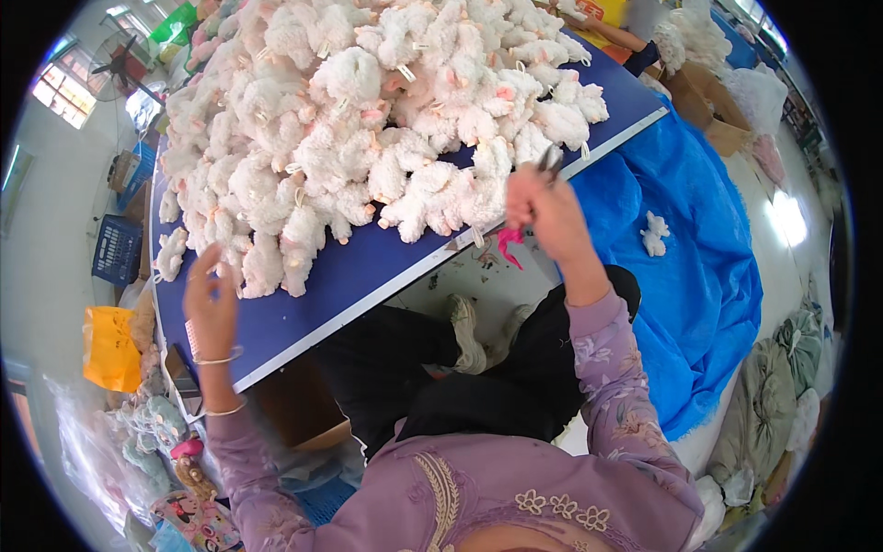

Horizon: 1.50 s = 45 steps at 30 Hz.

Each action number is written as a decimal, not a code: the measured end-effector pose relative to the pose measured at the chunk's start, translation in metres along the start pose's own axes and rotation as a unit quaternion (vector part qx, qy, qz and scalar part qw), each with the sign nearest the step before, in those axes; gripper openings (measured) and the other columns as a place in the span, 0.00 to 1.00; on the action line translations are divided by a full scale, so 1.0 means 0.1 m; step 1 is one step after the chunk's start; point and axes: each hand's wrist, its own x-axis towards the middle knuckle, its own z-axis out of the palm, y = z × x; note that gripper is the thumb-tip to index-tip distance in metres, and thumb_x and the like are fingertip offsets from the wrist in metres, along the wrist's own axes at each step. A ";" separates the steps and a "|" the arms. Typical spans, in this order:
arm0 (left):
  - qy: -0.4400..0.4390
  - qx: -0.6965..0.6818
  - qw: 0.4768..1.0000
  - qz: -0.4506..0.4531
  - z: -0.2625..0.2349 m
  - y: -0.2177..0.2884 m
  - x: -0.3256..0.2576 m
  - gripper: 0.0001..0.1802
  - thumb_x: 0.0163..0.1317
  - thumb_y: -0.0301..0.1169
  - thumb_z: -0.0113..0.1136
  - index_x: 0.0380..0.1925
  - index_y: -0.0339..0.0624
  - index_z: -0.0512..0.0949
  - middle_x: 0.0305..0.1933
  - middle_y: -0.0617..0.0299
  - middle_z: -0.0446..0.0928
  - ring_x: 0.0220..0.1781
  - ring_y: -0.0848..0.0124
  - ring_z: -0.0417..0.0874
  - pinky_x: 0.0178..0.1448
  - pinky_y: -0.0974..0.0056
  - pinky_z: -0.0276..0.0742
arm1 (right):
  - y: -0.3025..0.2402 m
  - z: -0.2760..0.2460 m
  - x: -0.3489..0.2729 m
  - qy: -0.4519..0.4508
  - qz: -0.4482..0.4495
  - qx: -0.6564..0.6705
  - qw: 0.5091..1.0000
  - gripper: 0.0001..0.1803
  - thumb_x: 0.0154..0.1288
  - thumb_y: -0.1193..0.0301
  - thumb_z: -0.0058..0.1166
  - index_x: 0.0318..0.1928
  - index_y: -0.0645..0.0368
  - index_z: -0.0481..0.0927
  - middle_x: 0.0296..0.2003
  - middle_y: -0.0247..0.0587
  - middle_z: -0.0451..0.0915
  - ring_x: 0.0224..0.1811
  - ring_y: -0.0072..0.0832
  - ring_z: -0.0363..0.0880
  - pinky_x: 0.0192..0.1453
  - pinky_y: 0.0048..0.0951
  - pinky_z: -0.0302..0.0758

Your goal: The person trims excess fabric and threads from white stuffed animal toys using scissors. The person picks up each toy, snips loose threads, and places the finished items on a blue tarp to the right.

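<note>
- While the right hand (543, 207) is raised at the near edge of the plush pile, its fingers are clenched around small dark scissors (550, 161), blades pointing up toward the toys; a pink scrap (509, 245) hangs under the palm.
- Blade tips stand just beside the white plush toys (368, 138) at the pile's near right corner. Judged risk: a slip there could nick the pile fabric or a paper tag rather than a loose thread.
- The left hand (210, 299) hovers over the blue tabletop (313, 294) close to the pile's near left edge, fingers loosely curled and released, grasping nothing that I can see. With no hand steadying a toy, any cut is likely to be unsupported.
- Toys are heaped high and reach the tabletop's right edge. Judged risk: a nudge could roll some off; one plush toy (654, 233) already lies on the blue tarpaulin (699, 276) below.
- Scissors are held above the person's lap; if dropped, they would likely fall toward the legs or shoes (464, 331).
- Cardboard boxes (708, 106) and filled sacks (782, 386) stand well apart and pose no evident hazard.
</note>
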 end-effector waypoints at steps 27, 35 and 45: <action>-0.165 -0.534 0.827 -0.059 1.45 1.01 -0.83 0.14 0.59 0.31 0.65 0.38 0.34 0.73 0.31 0.65 0.76 0.34 0.81 0.72 0.38 0.72 0.72 | 0.25 1.03 -0.57 0.089 0.015 -0.105 0.990 0.16 0.67 0.66 0.53 0.49 0.64 0.73 0.32 0.31 0.76 0.20 0.13 0.64 0.21 0.18 0.63; -0.192 -0.653 0.725 -0.109 1.38 0.63 -1.03 0.12 0.62 0.26 0.61 0.43 0.40 0.70 0.38 0.68 0.73 0.39 0.83 0.71 0.41 0.76 0.69 | 0.41 1.04 -0.72 -0.014 0.067 0.007 0.998 0.05 0.67 0.76 0.49 0.40 0.65 0.76 0.26 0.30 0.75 0.24 0.14 0.68 0.27 0.19 0.64; -0.377 -0.596 0.698 -0.122 0.93 0.44 -0.99 0.19 0.57 0.28 0.66 0.48 0.35 0.75 0.38 0.64 0.79 0.35 0.79 0.78 0.37 0.72 0.77 | 0.19 1.17 -0.76 -0.099 0.091 -0.208 0.969 0.14 0.61 0.73 0.59 0.46 0.68 0.80 0.34 0.33 0.81 0.35 0.16 0.76 0.40 0.21 0.74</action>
